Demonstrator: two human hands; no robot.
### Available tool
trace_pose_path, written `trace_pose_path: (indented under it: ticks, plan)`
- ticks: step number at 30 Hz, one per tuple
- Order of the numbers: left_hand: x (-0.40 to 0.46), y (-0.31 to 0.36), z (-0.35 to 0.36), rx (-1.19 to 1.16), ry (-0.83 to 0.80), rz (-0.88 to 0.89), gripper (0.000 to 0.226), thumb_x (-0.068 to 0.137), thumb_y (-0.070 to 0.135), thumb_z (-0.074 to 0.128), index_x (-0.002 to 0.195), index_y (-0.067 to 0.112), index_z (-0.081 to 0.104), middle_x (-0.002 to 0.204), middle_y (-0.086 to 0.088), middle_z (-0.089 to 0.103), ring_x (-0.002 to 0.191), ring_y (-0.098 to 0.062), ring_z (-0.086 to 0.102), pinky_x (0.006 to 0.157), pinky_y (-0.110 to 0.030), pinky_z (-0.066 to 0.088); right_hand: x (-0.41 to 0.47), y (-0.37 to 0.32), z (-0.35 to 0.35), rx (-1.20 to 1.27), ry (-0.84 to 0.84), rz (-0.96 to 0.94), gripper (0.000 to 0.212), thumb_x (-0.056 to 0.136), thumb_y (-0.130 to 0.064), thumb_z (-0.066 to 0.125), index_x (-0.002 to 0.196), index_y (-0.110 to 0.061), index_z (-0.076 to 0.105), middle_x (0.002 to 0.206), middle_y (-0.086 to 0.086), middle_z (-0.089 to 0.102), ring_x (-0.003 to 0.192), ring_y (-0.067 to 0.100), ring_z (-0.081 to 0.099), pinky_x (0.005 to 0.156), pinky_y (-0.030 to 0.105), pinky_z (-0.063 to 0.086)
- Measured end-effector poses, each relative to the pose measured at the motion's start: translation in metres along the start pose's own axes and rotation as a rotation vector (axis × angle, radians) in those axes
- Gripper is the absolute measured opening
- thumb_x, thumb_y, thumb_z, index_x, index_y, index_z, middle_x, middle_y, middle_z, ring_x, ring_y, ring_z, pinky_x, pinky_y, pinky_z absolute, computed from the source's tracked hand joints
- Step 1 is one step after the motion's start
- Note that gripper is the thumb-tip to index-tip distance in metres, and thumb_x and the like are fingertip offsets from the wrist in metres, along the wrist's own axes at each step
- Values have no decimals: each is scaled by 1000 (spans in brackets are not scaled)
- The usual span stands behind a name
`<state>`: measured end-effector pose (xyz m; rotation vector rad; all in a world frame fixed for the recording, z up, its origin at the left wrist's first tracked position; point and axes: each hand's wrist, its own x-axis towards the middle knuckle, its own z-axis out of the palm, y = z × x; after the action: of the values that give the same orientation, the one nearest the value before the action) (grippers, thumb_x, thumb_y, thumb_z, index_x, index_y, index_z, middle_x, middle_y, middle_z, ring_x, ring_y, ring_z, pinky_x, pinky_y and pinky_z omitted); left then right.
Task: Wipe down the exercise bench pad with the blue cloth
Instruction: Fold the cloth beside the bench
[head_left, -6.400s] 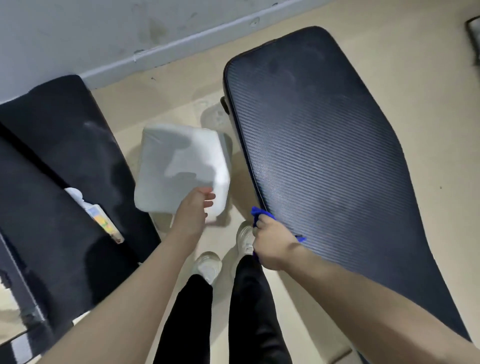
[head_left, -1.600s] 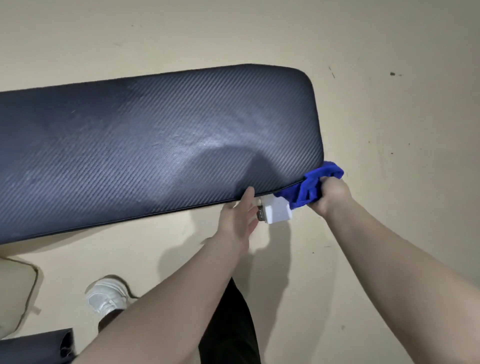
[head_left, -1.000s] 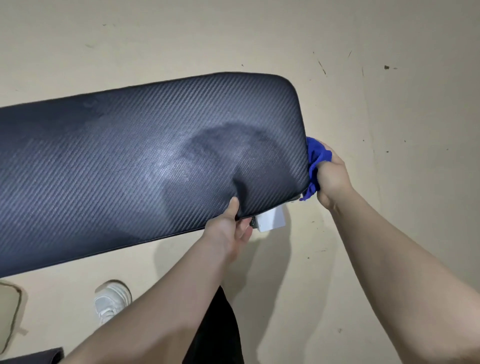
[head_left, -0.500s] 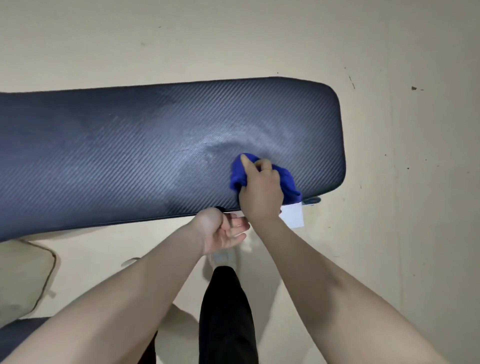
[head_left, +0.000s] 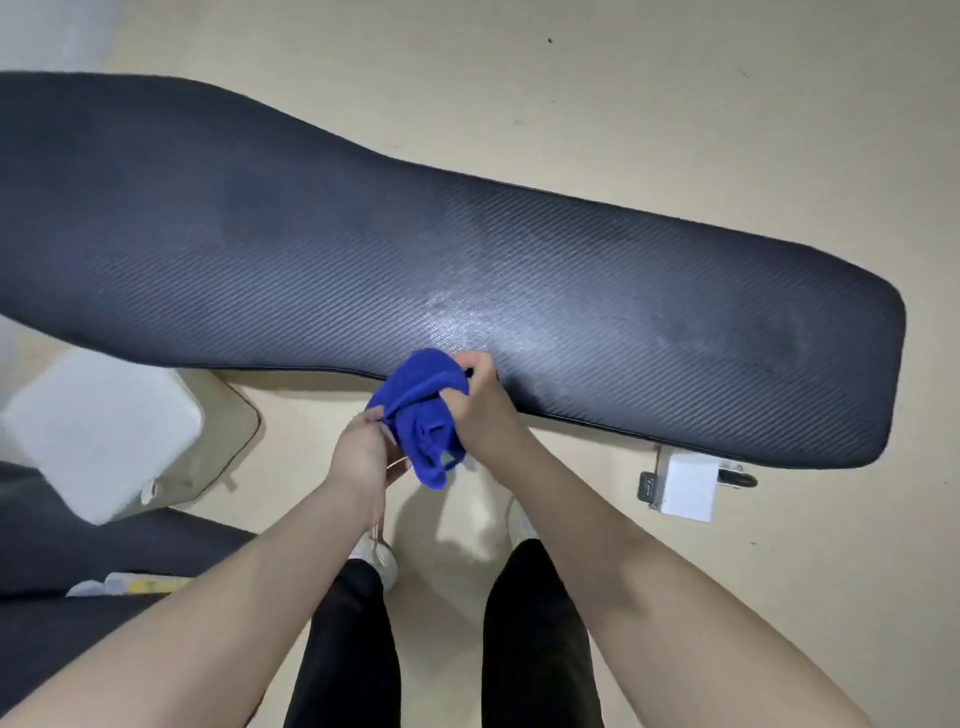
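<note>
Both your hands, left (head_left: 363, 454) and right (head_left: 480, 410), grip the bunched cloth (head_left: 423, 415) at the pad's (head_left: 519, 270) lower edge, mid-frame.

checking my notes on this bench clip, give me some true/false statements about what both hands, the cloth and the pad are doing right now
1. Both hands hold the blue cloth. True: the left hand and right hand each grip it.
2. The cloth is spread flat across the middle of the bench pad. False: it is bunched up at the pad's near edge, partly hanging over the floor.
3. A white block shows below the pad's right end. True.
4. The left hand rests flat on the pad. False: it is off the pad, at the cloth.
5. The pad's surface is plain white. False: it is dark with a ribbed weave.
</note>
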<state>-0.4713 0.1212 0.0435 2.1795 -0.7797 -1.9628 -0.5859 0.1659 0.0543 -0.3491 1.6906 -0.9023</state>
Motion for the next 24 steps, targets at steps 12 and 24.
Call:
trace_pose_path:
  ticks: [12,24]
  plan:
    - [-75,81,-120,373,-252,576,21,85,11,60,100,26,59,77,5,64,59,-4,59,56,-17,46,-36,-158,66,-521,-394,-23,38,90,-14,41,52,-19,43,38,-13,44,37,4,39,40,17,32]
    - [-20,75,-336,16,115,297,26,89,33,55,76,11,54,71,-9,52,66,-21,43,54,-22,34,11,-209,277,-1158,-431,-630,14,79,-13,50,72,-22,59,78,2,64,83,28,57,77,39,48]
